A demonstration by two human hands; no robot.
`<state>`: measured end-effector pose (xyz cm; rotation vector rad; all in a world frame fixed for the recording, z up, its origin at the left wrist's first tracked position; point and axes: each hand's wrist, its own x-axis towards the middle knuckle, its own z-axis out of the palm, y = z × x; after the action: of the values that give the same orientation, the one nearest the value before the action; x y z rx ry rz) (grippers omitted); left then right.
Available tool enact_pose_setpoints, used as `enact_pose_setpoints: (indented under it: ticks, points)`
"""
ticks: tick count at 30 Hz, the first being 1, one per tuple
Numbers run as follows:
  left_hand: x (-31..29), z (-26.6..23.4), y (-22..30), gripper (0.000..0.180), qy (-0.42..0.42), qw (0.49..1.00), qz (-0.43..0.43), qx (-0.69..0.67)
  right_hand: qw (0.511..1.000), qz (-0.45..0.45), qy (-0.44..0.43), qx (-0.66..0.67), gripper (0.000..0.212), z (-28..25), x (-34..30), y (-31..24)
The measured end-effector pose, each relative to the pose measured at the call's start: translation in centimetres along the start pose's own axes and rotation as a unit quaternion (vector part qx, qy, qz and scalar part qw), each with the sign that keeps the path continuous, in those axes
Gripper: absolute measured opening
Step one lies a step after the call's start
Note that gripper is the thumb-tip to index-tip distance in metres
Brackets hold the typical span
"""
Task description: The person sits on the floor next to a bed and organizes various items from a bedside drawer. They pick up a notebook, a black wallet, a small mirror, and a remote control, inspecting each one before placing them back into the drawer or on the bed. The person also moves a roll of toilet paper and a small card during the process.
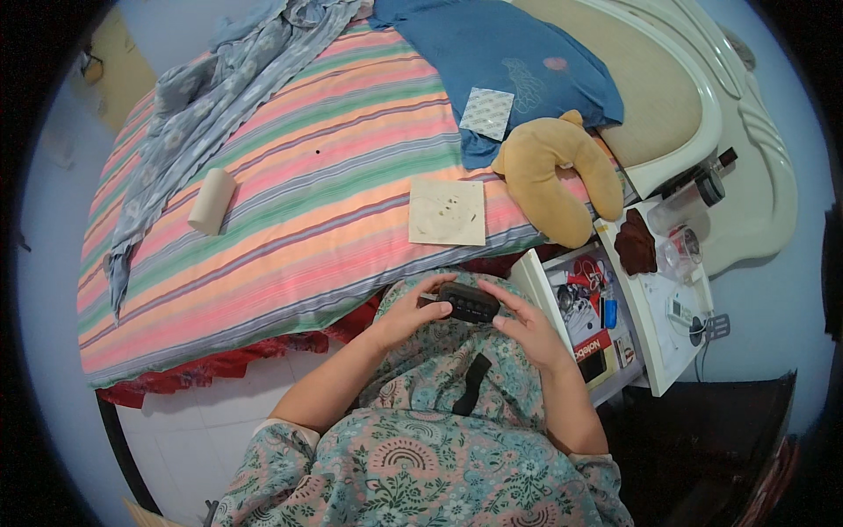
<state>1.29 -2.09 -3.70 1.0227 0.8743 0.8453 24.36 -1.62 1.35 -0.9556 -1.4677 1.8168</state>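
A small black box-shaped device (470,302), with a row of small marks or buttons along one side, is held above my lap. My left hand (409,314) grips its left end, the thumb on the near face and the fingers behind. Around the right end curls my right hand (527,328), thumb at the near corner and fingers along the far edge. A short black strap (472,385) lies on the flowered cloth of my lap, touched by neither hand.
Ahead is a bed with a striped sheet (299,193), holding a square board (447,212), a cream cylinder (212,202), a tan neck pillow (549,167) and a silver packet (487,113). At right, an open drawer (541,294) of cables juts out beneath a cluttered white nightstand (654,303).
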Motion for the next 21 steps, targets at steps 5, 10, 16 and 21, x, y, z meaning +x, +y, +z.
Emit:
enact_pose_setpoints:
  ticks: [5,10,16,21]
  points:
    - [-0.1,0.4,0.4,0.064,0.017,1.000,0.009,0.021,0.999,0.013,0.035,0.024,0.043,-0.3,0.8,1.6]
    - [-0.1,0.3,0.3,0.063,0.029,0.999,0.010,0.022,0.998,0.031,0.046,0.043,0.042,0.0,1.0,1.2]
    - [0.1,0.3,-0.6,0.063,0.038,0.999,0.011,0.005,0.996,-0.008,0.074,-0.051,0.040,0.2,1.2,1.8]
    - [-0.1,0.8,-0.3,0.062,0.051,0.998,0.014,0.032,0.990,-0.022,0.107,-0.087,0.038,0.5,1.5,2.4]
